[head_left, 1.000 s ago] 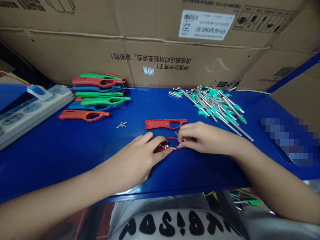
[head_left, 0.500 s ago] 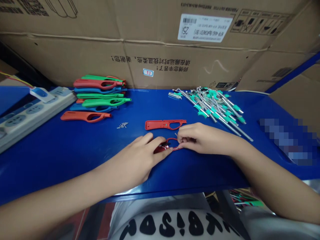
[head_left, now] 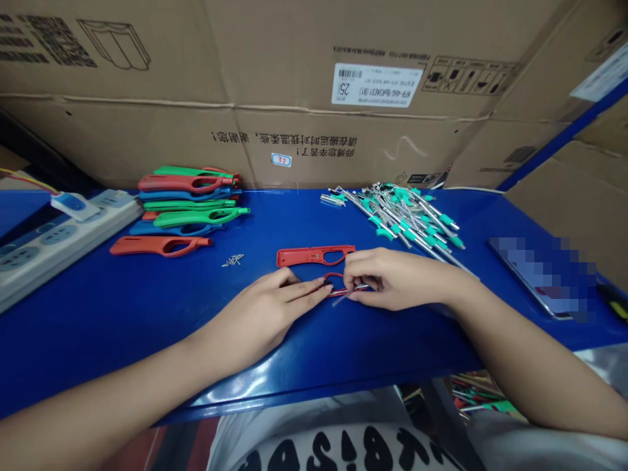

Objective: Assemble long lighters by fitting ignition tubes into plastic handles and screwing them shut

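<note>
On the blue table, a red lighter shell half (head_left: 334,277) lies under my left hand (head_left: 267,306), whose outstretched fingers press it down and cover its handle end. A thin silvery tube (head_left: 362,287) runs along the shell's neck side. My right hand (head_left: 377,278) is closed in a pinch over that end, and a thin translucent strip (head_left: 339,301) sticks out below its fingertips. What else lies inside the shell is hidden by my fingers. Just beyond both hands rests another red shell half (head_left: 314,256), inner side up, with a loop-shaped opening.
Red, green and blue lighter shells (head_left: 191,218) are stacked at the left, beside a white power strip (head_left: 59,235). Small screws (head_left: 234,260) lie near my left hand. Metal lighter tubes with green parts (head_left: 407,216) form a pile at the back right. A phone (head_left: 534,275) lies farther right.
My left fingers have straightened and flattened over the shell, covering the dark part and white wires seen before. My right fingers have shifted; the translucent strip now shows below them. The view has tilted slightly.
</note>
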The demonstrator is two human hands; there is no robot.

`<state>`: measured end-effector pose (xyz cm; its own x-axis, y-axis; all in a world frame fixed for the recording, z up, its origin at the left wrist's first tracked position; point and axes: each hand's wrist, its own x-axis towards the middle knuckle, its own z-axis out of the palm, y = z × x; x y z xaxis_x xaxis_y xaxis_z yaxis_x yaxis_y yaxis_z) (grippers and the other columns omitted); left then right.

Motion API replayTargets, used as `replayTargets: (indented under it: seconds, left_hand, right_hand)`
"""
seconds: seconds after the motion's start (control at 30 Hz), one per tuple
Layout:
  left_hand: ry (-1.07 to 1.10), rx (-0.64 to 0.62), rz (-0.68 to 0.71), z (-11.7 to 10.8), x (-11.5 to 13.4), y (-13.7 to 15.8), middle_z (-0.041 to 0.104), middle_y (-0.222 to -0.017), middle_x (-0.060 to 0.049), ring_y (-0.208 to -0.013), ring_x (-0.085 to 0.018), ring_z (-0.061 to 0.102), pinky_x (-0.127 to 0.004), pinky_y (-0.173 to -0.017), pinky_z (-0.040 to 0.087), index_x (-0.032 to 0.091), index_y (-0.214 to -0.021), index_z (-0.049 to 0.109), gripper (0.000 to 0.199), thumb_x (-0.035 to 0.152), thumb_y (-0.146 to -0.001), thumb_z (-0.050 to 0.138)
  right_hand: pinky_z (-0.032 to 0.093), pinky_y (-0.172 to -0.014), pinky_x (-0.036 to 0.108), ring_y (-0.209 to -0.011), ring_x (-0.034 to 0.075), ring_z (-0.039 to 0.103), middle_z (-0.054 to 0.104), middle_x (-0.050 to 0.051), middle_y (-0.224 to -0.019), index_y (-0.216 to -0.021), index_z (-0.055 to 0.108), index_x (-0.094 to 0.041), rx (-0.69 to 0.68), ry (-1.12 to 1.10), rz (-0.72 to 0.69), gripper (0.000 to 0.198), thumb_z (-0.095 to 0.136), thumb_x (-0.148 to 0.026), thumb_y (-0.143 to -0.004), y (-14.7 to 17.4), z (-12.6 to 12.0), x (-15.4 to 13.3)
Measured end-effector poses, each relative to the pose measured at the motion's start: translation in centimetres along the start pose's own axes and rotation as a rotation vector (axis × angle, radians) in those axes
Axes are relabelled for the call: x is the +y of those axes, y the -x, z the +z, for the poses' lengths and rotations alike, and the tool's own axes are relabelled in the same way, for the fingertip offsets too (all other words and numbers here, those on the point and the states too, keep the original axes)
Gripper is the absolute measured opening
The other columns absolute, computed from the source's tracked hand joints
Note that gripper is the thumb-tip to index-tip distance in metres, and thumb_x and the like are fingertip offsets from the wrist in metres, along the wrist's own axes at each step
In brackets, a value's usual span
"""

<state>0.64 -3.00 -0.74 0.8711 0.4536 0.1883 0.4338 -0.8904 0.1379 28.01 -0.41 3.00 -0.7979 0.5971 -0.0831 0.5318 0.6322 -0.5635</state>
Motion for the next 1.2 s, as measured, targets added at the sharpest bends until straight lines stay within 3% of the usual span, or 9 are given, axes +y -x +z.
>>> replayTargets:
  seconds: [0.1,0.2,0.27,0.33,0.4,0.47,0.8,0.93,1.2]
  left_hand:
    - [0.039,0.004,-0.018,-0.1,-0.1,0.0,0.062,-0.143,-0.009,-0.108,-0.024,0.059,-0.039,-0.092,0.056,0.018,-0.153,0.043,0.056,0.006,-0.098,0.043]
    - [0.052,-0.011,-0.056,-0.4,-0.1,0.0,0.065,-0.138,-0.008,-0.107,-0.023,0.061,-0.037,-0.090,0.057,0.022,-0.156,0.037,0.062,0.004,-0.097,0.044]
    - [0.064,-0.011,-0.061,-0.4,-0.2,0.1,0.064,-0.140,-0.007,-0.108,-0.023,0.061,-0.038,-0.090,0.057,0.024,-0.156,0.038,0.061,0.005,-0.098,0.045]
    - [0.084,0.014,-0.039,-0.3,-0.5,0.1,0.063,-0.142,-0.005,-0.108,-0.022,0.060,-0.038,-0.092,0.057,0.023,-0.153,0.043,0.055,0.008,-0.100,0.045]
    - [0.093,0.053,-0.022,-0.1,-0.8,0.0,0.063,-0.142,-0.004,-0.110,-0.022,0.060,-0.038,-0.094,0.057,0.021,-0.148,0.049,0.048,0.012,-0.102,0.044]
    - [0.084,0.083,-0.033,0.1,-1.0,-0.1,0.064,-0.141,-0.005,-0.115,-0.024,0.059,-0.040,-0.097,0.055,0.020,-0.145,0.053,0.042,0.017,-0.103,0.045]
    - [0.161,0.043,-0.130,-0.5,-0.6,-0.4,0.066,-0.132,-0.004,-0.118,-0.025,0.058,-0.043,-0.098,0.048,0.024,-0.127,0.061,0.032,0.015,-0.099,0.047]
    - [0.193,0.046,-0.166,-0.7,-0.3,-0.5,0.068,-0.121,-0.004,-0.110,-0.023,0.060,-0.042,-0.093,0.046,0.023,-0.118,0.061,0.023,0.018,-0.097,0.051]
    - [0.276,0.092,-0.246,0.5,0.0,-0.8,0.065,-0.115,-0.004,-0.107,-0.022,0.060,-0.039,-0.092,0.045,0.024,-0.111,0.062,0.013,0.030,-0.101,0.054]
  right_hand:
    - [0.043,-0.069,0.025,-0.077,0.013,0.057,0.064,0.003,-0.094,-0.094,0.066,-0.018,-0.021,-0.006,-0.029,0.010,0.057,-0.013,-0.090,0.2,-0.3,-0.1]
    - [0.047,-0.080,0.029,-0.088,0.016,0.061,0.067,0.006,-0.100,-0.102,0.067,-0.018,0.117,0.073,-0.002,0.020,0.049,-0.013,-0.096,0.4,-1.0,0.7]
    - [0.047,-0.087,0.034,-0.096,0.020,0.062,0.069,0.009,-0.104,-0.106,0.067,-0.016,0.302,0.246,0.125,0.020,0.049,-0.016,-0.096,0.8,-1.6,1.9]
    - [0.047,-0.082,0.037,-0.101,0.027,0.062,0.067,0.013,-0.108,-0.108,0.066,-0.015,0.387,0.469,0.340,0.020,0.052,-0.020,-0.095,1.2,-2.2,3.4]
    - [0.044,-0.069,0.034,-0.098,0.030,0.063,0.064,0.014,-0.113,-0.111,0.066,-0.016,0.351,0.624,0.548,0.023,0.053,-0.025,-0.094,1.6,-2.5,4.8]
    - [0.040,-0.062,0.032,-0.092,0.028,0.064,0.062,0.014,-0.115,-0.114,0.066,-0.017,0.266,0.678,0.617,0.026,0.053,-0.028,-0.094,1.8,-2.5,5.8]
    - [0.037,-0.062,0.028,-0.079,0.018,0.059,0.066,0.004,-0.101,-0.095,0.059,-0.020,0.278,0.491,0.452,0.013,0.060,-0.020,-0.081,1.3,-2.1,4.3]
    - [0.039,-0.063,0.029,-0.073,0.018,0.062,0.072,0.004,-0.091,-0.102,0.064,-0.020,0.335,0.439,0.463,0.018,0.060,-0.020,-0.085,0.8,-1.6,3.5]
    - [0.048,-0.078,0.037,-0.101,0.030,0.070,0.076,0.009,-0.114,-0.111,0.073,-0.018,0.319,0.544,0.408,0.028,0.052,-0.032,-0.100,0.8,-1.1,2.5]
